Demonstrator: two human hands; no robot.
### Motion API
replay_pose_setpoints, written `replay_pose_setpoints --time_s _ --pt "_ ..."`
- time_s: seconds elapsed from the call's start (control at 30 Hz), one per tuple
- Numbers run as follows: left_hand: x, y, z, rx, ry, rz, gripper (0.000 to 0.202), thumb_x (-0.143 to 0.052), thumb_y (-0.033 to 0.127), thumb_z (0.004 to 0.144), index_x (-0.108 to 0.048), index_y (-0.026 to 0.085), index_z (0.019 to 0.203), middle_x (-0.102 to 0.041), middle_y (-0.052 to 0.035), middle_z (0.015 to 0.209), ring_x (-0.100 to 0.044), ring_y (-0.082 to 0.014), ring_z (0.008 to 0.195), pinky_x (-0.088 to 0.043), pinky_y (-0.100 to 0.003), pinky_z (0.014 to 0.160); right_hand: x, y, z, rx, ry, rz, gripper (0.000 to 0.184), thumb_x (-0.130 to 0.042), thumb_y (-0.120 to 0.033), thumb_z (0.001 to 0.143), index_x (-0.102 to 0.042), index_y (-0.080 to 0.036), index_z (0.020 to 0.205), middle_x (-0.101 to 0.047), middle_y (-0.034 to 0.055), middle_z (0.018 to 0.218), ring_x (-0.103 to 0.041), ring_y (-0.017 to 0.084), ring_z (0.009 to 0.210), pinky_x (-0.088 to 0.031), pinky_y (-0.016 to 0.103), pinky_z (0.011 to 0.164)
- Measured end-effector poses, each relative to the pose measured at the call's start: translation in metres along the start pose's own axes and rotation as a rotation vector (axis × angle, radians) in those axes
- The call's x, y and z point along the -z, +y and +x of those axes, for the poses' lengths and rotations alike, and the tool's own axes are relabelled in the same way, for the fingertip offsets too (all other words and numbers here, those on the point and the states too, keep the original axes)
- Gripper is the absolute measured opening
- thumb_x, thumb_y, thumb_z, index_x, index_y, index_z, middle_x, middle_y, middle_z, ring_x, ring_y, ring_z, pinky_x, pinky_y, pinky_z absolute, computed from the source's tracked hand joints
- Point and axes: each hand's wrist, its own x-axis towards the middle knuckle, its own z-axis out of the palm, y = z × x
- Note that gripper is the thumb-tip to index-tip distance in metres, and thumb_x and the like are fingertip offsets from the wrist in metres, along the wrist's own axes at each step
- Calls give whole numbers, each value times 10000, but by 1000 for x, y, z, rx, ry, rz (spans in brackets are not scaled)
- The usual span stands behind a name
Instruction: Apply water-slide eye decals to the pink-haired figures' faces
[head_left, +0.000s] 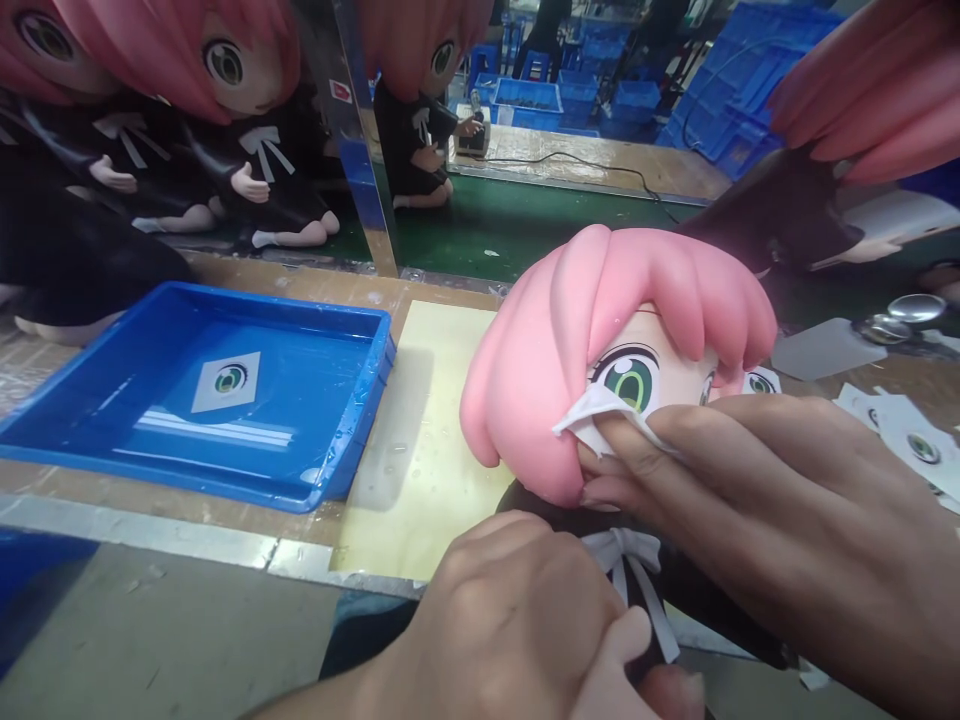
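A doll with pink hair (592, 330) and a black dress with a white bow lies in front of me, face toward the right. My left hand (517, 620) is closed around the doll's body below the head. My right hand (757, 500) rests over the doll's face, its fingers pressing a white eye decal paper (600, 408) against the cheek beside the green eye. The lower face is hidden under my fingers.
A blue tray (360, 400) holding water and a floating eye decal (227, 381) sits at the left. A yellow mat (420, 440) lies under the doll. More finished dolls (247, 120) sit behind. Loose eye decals (911, 440) lie at the right.
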Motion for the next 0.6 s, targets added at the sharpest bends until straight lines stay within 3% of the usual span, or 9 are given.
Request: replay_pose_setpoints --time_s 0.13,0.23,0.33,0.43,0.53,0.6 --pt "3 7 4 81 -49 4 318 -459 259 1048 -411 205 738 -600 5 636 -558 -105 553 -464 -237 504 5 -10 -1 -19 30 6 159 -462 -113 1057 -615 -114 1103 -716 56 887 -544 238 830 -397 395 639" --pt "3 13 7 137 -1 12 329 -490 274 1037 -411 208 725 -561 12 620 -520 -103 543 -441 -243 491 9 -19 -9 -43 16 64 178 -448 -115 1061 -611 -110 1131 -687 40 818 -570 228 820 -422 388 661" --pt "0 16 5 125 41 17 268 -538 214 1005 -410 215 770 -561 23 650 -523 -106 577 -444 -253 535 7 -25 -15 -132 80 138 160 -600 -212 1027 -633 -107 1143 -672 38 833 -607 214 816 -452 383 691" --pt "-2 16 1 116 53 31 249 -530 204 1001 -386 221 798 -562 28 666 -528 -112 594 -447 -263 572 -2 -27 -16 -231 144 -37 380 -723 -355 958 -645 -81 1209 -665 76 922 -601 230 801 -465 406 719" --pt "-3 15 0 94 43 47 214 -505 145 961 -372 223 812 -563 20 664 -530 -120 585 -432 -272 566 -13 -25 -12 -268 97 -211 589 -695 -522 945 -632 -32 1265 -652 139 961 -602 302 853 -469 441 755" --pt "-2 15 0 89 23 66 202 -485 93 905 -368 222 803 -562 16 653 -524 -123 564 -413 -276 545 -18 -24 -12 -271 56 -230 609 -674 -543 952 -627 -29 1276 -655 156 972 -603 320 862 -456 446 751"
